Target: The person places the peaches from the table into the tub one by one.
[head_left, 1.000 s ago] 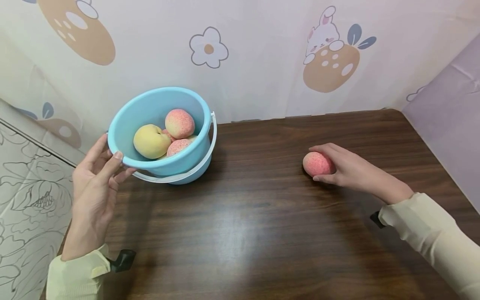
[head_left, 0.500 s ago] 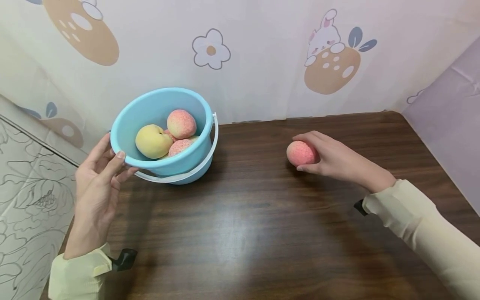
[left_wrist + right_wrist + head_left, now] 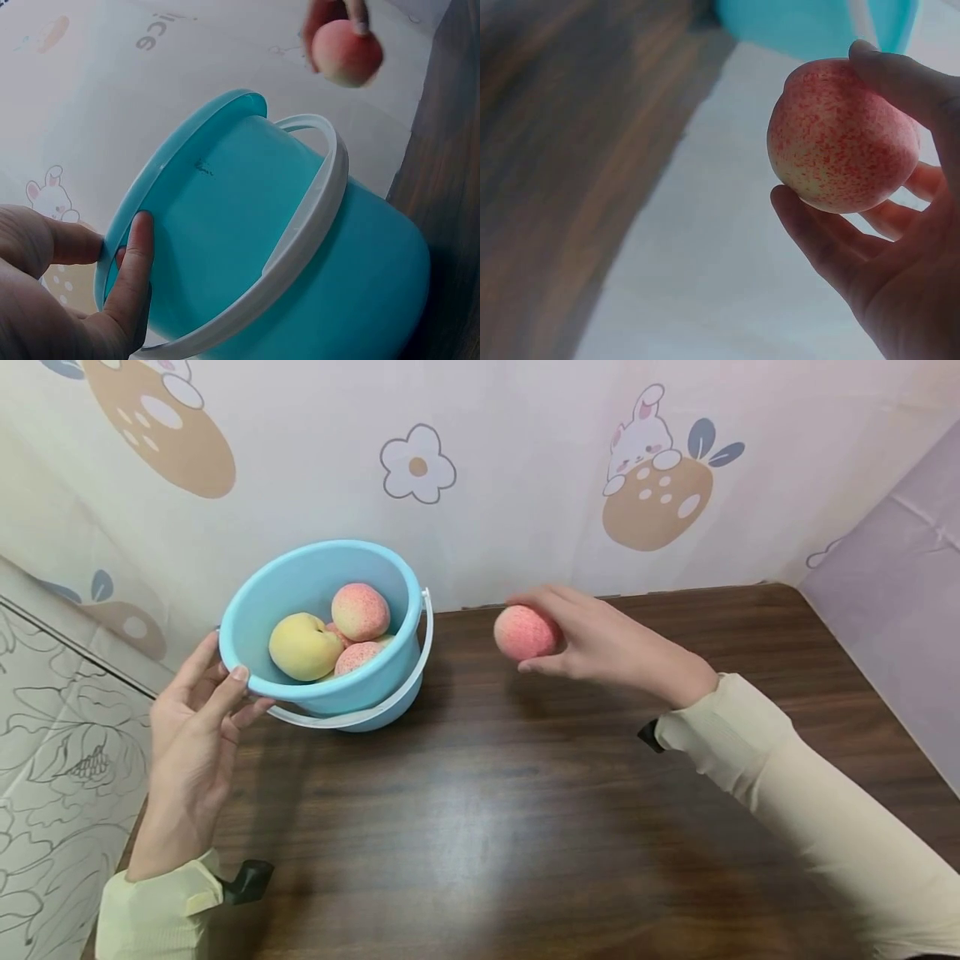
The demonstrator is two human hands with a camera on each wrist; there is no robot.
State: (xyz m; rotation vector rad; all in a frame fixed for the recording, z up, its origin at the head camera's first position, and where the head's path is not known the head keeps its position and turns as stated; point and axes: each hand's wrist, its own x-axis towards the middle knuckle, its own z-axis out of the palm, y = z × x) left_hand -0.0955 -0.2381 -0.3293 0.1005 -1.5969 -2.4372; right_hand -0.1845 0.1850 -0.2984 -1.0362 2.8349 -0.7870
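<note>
A light blue bucket (image 3: pixel 390 681) stands at the back left of the table, its mouth tilted toward the head camera. My left hand (image 3: pixel 191 735) grips its rim at the left, thumb on one side and fingers on the other. Inside lie a yellow peach (image 3: pixel 303 647), a pink-speckled peach (image 3: pixel 360 612) and more fruit partly hidden beneath. To the right of the bucket, my right hand (image 3: pixel 600 639) holds a pink-red peach (image 3: pixel 525 632) above the table. The right wrist view shows that peach (image 3: pixel 840 139) pinched between thumb and fingertips.
The dark wooden table (image 3: pixel 465 810) reaches back to a patterned curtain (image 3: pixel 517 485) close behind the bucket. The bucket's white handle (image 3: pixel 375 706) hangs down against its front. A white panel with line drawings (image 3: pixel 67 777) borders the left side.
My right hand has lifted the pink-red peach off the table and carried it left toward the bucket. My left hand keeps its grip on the rim, and the bucket stays in place.
</note>
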